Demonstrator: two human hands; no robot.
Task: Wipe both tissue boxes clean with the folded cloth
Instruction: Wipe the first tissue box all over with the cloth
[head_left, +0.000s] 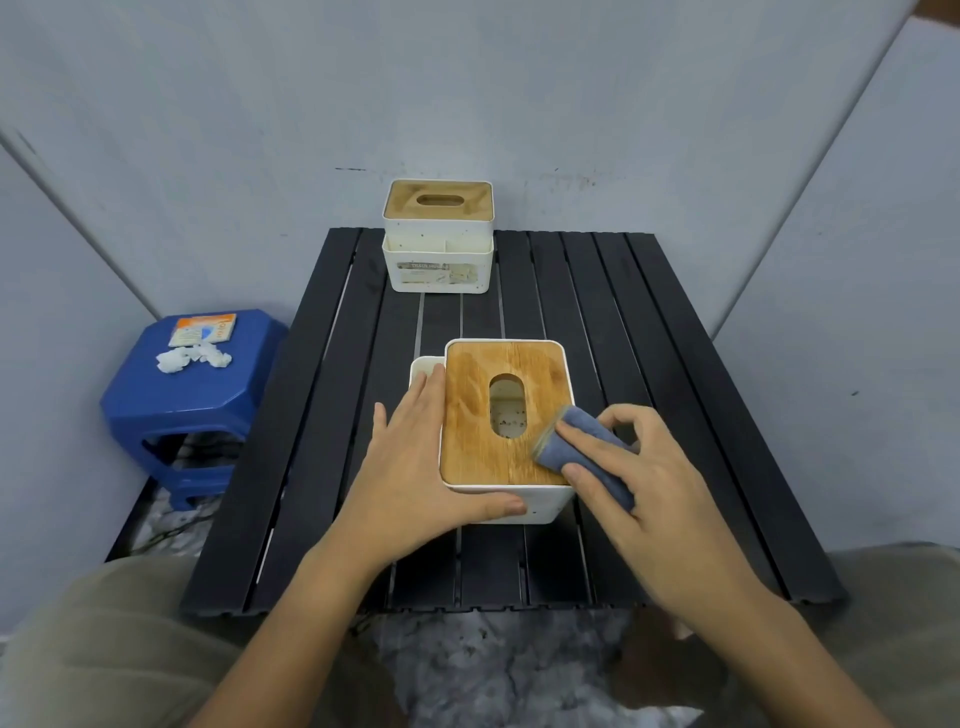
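A white tissue box with a wooden lid (483, 415) stands near the middle of the black slatted table (649, 364). My left hand (415, 467) lies flat against its left side, fingers straight, thumb along the front wall. My right hand (639, 467) holds the folded blue-grey cloth (566, 447) and presses it on the lid's near right corner. A second white tissue box with a wooden lid (438, 236) stands at the table's far edge, untouched.
A blue plastic stool (182, 410) stands left of the table, with a small packet (202, 329) and crumpled white tissues (193, 358) on it. Grey walls close in behind and at both sides. My knees flank the table's near edge.
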